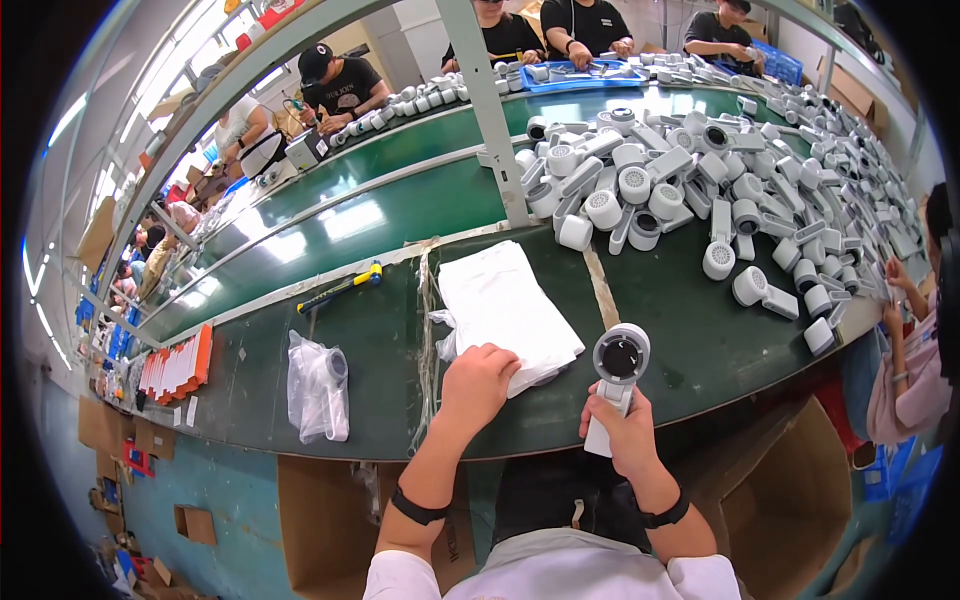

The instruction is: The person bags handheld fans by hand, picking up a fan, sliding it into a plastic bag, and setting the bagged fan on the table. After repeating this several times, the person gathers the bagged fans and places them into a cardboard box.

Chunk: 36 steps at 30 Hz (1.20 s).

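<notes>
My right hand (628, 432) grips the handle of a grey and white handheld fan (618, 372), its round head pointing up over the green table's near edge. My left hand (477, 383) rests on the near corner of a stack of white plastic bags (500, 305), fingers curled onto the top bag. One fan wrapped in a clear bag (318, 385) lies to the left of my left hand.
A large heap of the same fans (700, 190) covers the table to the right and back. A yellow and black tool (342, 286) lies by the conveyor. An upright metal post (490, 110) stands behind the bags. Other people work across the belt and at the right edge. Cardboard boxes (320, 520) stand below.
</notes>
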Each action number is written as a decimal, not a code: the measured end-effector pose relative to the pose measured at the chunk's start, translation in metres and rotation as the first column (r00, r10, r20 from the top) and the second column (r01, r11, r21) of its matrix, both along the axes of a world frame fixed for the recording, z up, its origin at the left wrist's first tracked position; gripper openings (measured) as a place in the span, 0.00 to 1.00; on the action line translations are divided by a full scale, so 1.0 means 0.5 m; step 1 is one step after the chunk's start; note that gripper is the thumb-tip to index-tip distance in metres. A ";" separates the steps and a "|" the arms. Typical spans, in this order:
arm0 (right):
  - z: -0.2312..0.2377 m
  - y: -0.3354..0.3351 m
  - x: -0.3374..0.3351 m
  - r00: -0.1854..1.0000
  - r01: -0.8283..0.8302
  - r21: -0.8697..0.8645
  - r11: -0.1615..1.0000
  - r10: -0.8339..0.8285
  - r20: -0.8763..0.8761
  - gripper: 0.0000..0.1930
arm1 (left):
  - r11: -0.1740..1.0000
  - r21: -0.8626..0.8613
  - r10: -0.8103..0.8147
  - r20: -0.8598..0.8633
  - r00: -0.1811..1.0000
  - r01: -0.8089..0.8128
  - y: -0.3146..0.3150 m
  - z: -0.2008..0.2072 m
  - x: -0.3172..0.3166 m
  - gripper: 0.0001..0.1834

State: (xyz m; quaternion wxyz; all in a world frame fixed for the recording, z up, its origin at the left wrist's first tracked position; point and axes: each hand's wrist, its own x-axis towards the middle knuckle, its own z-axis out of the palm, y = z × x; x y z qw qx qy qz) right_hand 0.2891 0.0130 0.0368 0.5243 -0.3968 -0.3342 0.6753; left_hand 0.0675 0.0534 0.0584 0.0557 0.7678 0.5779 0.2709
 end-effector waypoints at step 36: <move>0.029 -0.012 0.027 0.952 -0.252 -0.030 0.967 0.254 0.171 0.19 | 0.991 0.001 0.113 0.510 0.853 -0.132 0.019 0.060 0.008 0.09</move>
